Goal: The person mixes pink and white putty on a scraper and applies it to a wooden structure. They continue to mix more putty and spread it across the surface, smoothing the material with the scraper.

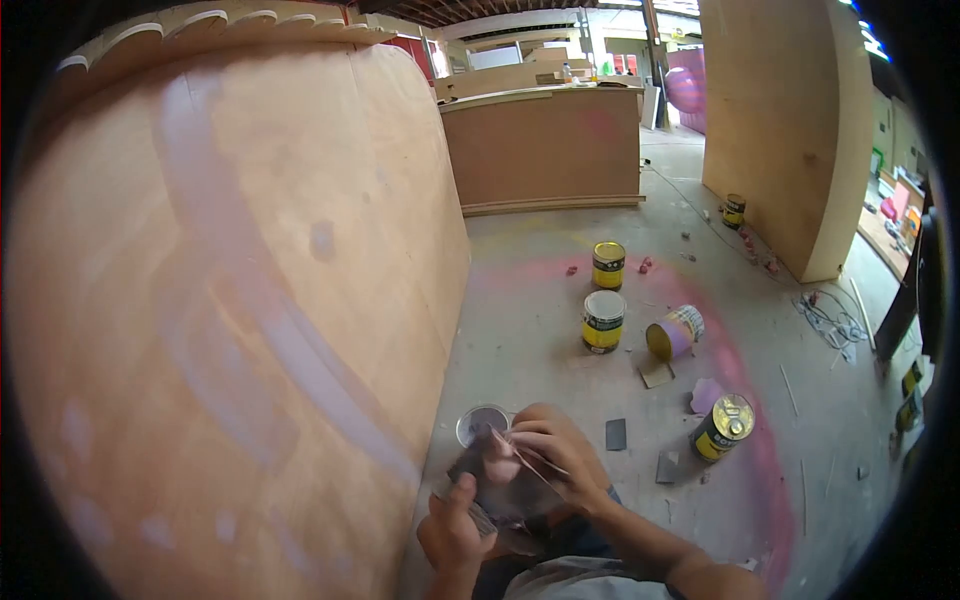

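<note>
My left hand point(452, 530) grips the lower edge of a flat, putty-smeared scraper blade point(497, 472) held low in front of me. My right hand point(555, 452) rests on top of the blade and pinches a second thin blade point(535, 460) against it. Just behind the hands, an open small tin point(481, 422) with a grey inside stands on the concrete floor. A large curved plywood panel point(230, 300) with pale filler streaks fills the left of the view, right beside my hands.
Two upright yellow-and-black cans point(603, 320) point(608, 264) stand on the floor ahead; a third point(722, 427) and a tipped open tin point(673, 333) lie to the right. Small flat scraps point(616, 434) lie nearby. A plywood counter point(545, 145) and tall panel point(785, 130) stand further back.
</note>
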The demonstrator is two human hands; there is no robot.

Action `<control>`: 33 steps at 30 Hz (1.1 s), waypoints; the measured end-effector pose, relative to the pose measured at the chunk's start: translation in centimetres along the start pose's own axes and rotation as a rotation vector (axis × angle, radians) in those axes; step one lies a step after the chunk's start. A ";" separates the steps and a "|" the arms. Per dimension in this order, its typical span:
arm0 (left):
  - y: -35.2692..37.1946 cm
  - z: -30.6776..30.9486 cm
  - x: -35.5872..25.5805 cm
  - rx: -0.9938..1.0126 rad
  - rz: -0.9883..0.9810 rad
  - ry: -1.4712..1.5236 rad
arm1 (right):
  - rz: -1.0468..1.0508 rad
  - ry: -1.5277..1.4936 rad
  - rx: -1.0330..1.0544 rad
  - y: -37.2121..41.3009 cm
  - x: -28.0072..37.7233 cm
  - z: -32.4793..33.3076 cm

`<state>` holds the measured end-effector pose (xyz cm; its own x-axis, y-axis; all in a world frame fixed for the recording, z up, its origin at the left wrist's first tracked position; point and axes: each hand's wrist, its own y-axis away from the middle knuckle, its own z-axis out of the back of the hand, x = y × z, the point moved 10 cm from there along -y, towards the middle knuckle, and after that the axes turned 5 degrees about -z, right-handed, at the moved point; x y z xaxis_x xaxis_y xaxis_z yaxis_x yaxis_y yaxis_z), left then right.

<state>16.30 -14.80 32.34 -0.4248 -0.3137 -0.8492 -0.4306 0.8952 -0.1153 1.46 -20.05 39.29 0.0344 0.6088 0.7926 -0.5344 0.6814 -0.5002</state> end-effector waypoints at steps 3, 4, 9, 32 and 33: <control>-1.6 -4.2 -2.4 0.191 -0.253 -0.133 | 0.611 -0.373 -0.377 4.6 4.3 3.4; -0.7 -4.6 -4.2 0.137 -0.644 -0.623 | 0.712 -0.470 -0.390 4.6 4.5 3.7; -2.9 -5.4 2.2 0.037 0.050 0.284 | -0.060 0.171 -0.114 0.8 -4.4 5.2; -11.7 -15.9 18.5 -0.170 0.021 -0.078 | -0.663 -0.051 -0.340 2.4 -37.1 19.9; -12.6 -15.8 17.7 -0.286 0.028 0.133 | -0.661 -0.599 -0.482 3.6 -41.1 19.4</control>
<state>1.62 -36.66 26.89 -0.5323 -0.3457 -0.7727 -0.6158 0.7845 0.0732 -18.31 -50.48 11.68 -0.3003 -0.1635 0.9397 -0.1595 0.9799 0.1196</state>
